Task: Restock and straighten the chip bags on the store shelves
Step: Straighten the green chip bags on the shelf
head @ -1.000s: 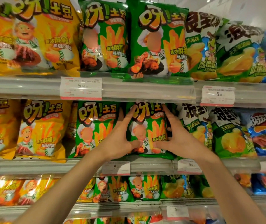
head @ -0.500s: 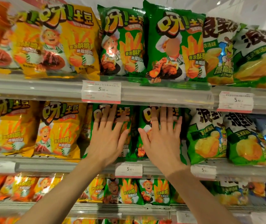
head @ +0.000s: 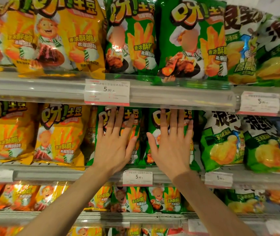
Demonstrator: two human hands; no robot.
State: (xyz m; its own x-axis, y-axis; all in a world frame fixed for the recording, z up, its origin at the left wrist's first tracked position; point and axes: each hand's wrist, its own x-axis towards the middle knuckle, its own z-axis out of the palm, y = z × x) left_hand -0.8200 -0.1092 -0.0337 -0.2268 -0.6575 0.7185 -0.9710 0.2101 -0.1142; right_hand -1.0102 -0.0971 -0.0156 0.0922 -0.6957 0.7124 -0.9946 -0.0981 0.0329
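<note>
Two glossy green foil chip bags stand upright side by side on the middle shelf (head: 170,175), centre of view, w/ a narrow dark gap between them. Left green bag (head: 134,133) and right green bag (head: 153,126) both sit just under the shelf rail above.

Left hand (head: 113,147): flat on the left bag face, fingers extended and spread, thumb out toward the gap. No grip; palm contact only. Right hand (head: 171,149): same config. on the right bag, fingers splayed upward, tips near the bag's top edge. Neither hand closes on anything.

Handling (est.): bags are light, air-filled, soft foil; surface is slick, contents fragile. Flat-palm pressure spreads load and should seat bags rearward w/o crushing. To lift or re-face, pinch the top seam or take both side edges; avoid squeezing the middle.

Adjacent items: yellow foil chip bags (head: 59,133) to the left on the same shelf, slightly tilted; green-and-white corn-print bags (head: 221,142) just beside the right bag. White price tag (head: 137,177) on the rail between the wrists. Upper shelf carries larger green bags (head: 192,40); one overhangs the rail edge. Lower shelf bags (head: 132,200) partly hidden by the forearms.
</note>
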